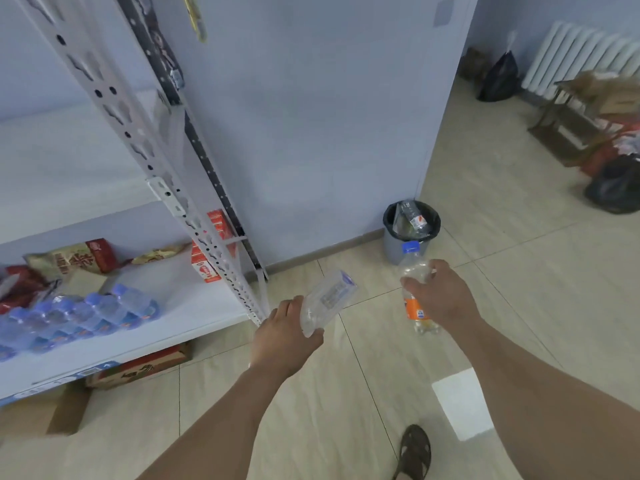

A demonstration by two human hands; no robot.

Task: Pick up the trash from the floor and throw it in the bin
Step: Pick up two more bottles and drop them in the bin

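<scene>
My left hand point(285, 336) grips an empty clear plastic bottle point(329, 299) by its base, its blue-capped neck tilted up and to the right. My right hand point(445, 294) holds a second clear bottle with an orange label point(414, 308) and a blue cap, nearly upright. Both hands are raised above the tiled floor. Ahead by the wall corner stands a small grey bin point(394, 252) with a black liner; a crushed plastic bottle lies inside it. The orange-label bottle's cap lies just below the bin's rim in the view.
A white metal shelf rack point(194, 216) stands on the left with a pack of water bottles point(79, 317), snack bags and a red carton. Cardboard boxes point(138, 370) sit under it. Black bags point(616, 185), a wooden stool and a radiator are at the far right. My sandalled foot point(414, 452) is below.
</scene>
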